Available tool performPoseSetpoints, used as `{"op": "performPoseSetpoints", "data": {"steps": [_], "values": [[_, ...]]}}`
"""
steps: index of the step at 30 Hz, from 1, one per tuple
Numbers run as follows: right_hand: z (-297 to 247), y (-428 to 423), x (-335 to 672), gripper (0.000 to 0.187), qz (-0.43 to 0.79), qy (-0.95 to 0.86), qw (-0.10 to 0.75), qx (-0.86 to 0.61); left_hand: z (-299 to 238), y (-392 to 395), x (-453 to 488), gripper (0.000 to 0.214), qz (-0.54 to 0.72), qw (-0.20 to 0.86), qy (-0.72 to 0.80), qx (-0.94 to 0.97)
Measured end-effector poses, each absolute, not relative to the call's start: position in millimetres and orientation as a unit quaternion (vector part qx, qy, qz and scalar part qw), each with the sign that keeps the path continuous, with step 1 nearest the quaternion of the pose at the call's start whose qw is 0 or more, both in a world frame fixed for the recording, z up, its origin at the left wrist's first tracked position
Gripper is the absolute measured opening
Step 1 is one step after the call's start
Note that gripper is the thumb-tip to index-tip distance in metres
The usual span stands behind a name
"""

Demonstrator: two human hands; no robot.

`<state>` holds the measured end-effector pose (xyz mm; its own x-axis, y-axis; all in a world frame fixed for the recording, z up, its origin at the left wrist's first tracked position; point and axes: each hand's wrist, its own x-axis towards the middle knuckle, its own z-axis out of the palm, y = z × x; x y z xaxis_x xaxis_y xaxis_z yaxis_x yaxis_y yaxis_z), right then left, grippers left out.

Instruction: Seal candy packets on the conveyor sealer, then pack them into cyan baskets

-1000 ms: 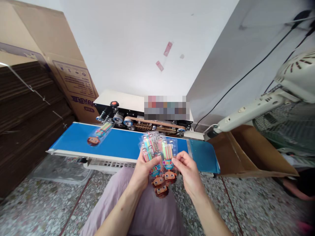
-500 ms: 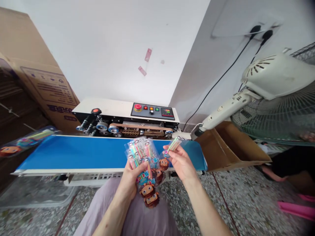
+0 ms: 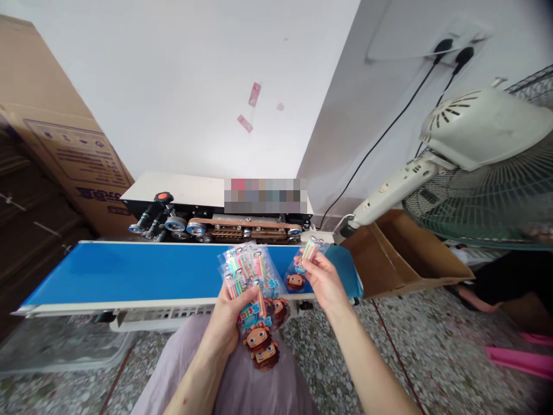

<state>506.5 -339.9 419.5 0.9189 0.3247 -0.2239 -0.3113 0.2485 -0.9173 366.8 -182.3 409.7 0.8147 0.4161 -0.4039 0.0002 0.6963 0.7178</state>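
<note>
My left hand [image 3: 233,311] is closed on a fanned bunch of clear plastic packets [image 3: 250,276], held above my lap. Each packet shows coloured sticks at the top and a printed brown cartoon head at the bottom. Between the thumb and fingers of my right hand [image 3: 326,279] is a single packet [image 3: 310,250] of the same kind, its sticks pointing up and its cartoon head hanging over the front of the blue conveyor belt [image 3: 142,268]. Behind the belt stands a band sealing machine [image 3: 181,187] with rollers and a brown band.
A beige fan [image 3: 479,121] leans in from the right, above an open cardboard box [image 3: 397,259]. At the left stands a tall carton [image 3: 56,104]. Below the belt lies a clear plastic bin [image 3: 64,346]. Part of a person in dark clothing [image 3: 510,282] shows at the far right.
My right hand has drawn its packet rightward, apart from the bunch. A packet seen at the belt's left end is out of view. The view has shifted slightly.
</note>
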Motion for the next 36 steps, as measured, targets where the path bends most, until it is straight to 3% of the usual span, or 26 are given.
{"op": "performPoseSetpoints", "data": {"steps": [9, 20, 26, 28, 31, 36], "values": [[399.6, -364.2, 535.7, 0.039, 0.222, 0.067, 0.743, -0.627, 410.1, -182.0, 366.1, 0.069, 0.11, 0.882, 0.282, 0.36], [397.5, -345.1, 578.8, 0.021, 0.248, 0.109, 0.663, -0.698, 410.7, -181.8, 365.7, 0.071, 0.104, 0.884, 0.283, 0.357], [399.5, -307.7, 570.5, 0.029, 0.227, 0.09, 0.647, -0.723, 412.5, -183.3, 366.9, 0.066, 0.113, 0.887, 0.273, 0.354], [403.8, -303.1, 557.4, 0.033, 0.184, 0.063, 0.647, -0.737, 412.5, -183.8, 366.9, 0.064, 0.118, 0.89, 0.265, 0.351], [420.7, -306.2, 524.7, 0.022, 0.127, -0.048, 0.619, -0.774, 411.0, -184.0, 365.8, 0.063, 0.122, 0.898, 0.249, 0.342], [448.6, -310.1, 449.8, 0.022, 0.142, -0.229, 0.489, -0.83, 406.0, -184.1, 366.1, 0.057, 0.145, 0.896, 0.24, 0.344]]}}
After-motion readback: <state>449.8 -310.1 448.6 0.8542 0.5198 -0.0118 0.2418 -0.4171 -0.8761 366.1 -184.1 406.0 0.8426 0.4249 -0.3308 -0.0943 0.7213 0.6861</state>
